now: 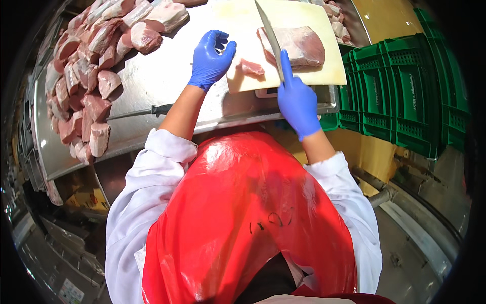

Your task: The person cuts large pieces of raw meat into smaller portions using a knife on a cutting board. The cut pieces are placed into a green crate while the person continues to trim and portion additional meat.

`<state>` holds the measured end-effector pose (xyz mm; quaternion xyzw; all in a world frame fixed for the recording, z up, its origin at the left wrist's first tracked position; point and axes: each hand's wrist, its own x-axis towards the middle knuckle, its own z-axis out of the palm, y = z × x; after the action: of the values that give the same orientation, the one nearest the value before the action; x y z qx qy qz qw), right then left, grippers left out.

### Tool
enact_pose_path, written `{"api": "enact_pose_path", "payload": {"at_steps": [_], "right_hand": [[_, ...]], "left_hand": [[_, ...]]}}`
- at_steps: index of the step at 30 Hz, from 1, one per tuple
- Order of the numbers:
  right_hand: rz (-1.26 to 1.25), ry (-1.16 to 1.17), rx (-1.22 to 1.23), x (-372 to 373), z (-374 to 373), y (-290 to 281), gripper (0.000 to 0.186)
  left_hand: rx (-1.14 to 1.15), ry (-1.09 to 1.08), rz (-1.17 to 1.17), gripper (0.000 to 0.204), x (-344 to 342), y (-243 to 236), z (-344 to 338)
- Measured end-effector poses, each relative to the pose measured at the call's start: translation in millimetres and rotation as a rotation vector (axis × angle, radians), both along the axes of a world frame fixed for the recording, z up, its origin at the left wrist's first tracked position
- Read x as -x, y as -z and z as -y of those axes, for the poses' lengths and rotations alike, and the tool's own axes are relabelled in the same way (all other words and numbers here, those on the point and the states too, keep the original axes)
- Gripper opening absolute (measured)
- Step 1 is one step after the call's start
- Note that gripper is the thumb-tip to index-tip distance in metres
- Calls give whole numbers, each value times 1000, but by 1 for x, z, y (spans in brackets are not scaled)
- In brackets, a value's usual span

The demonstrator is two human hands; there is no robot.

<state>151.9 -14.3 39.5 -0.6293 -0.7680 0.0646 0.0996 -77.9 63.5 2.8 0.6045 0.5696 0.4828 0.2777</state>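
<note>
A cream cutting board [314,78] lies at the table's near right edge. On it rests a large piece of raw meat [306,48], pale fat on top and pink at the cut end. My right hand [297,104], in a blue glove, is shut on the handle of a long knife [270,31]. Its index finger stretches along the knife, whose blade crosses the meat's left end. A small pink strip of meat [251,67] lies left of the blade. Just off the board's left side, my left hand [211,58], also blue-gloved, has loosely curled fingers, thumb apart, and nothing in it.
Many meat chunks [96,76] are heaped along the left of the steel table [147,76]. A thin rod with a black handle [162,109] lies near the front edge, beside my left forearm. Green plastic crates [390,91] stand at the right. More meat pieces [338,21] show beyond the board.
</note>
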Motion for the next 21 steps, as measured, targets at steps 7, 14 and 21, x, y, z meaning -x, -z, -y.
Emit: {"api": "enact_pose_path", "payload": {"at_steps": [7, 14, 21], "right_hand": [[36, 62, 303, -32, 128, -28, 82], [-301, 328, 128, -8, 107, -44, 73], [-149, 314, 82, 55, -3, -17, 77]], "left_hand": [[107, 181, 156, 42, -19, 8, -37], [308, 277, -219, 39, -51, -9, -36], [255, 297, -103, 33, -40, 3, -42]]}}
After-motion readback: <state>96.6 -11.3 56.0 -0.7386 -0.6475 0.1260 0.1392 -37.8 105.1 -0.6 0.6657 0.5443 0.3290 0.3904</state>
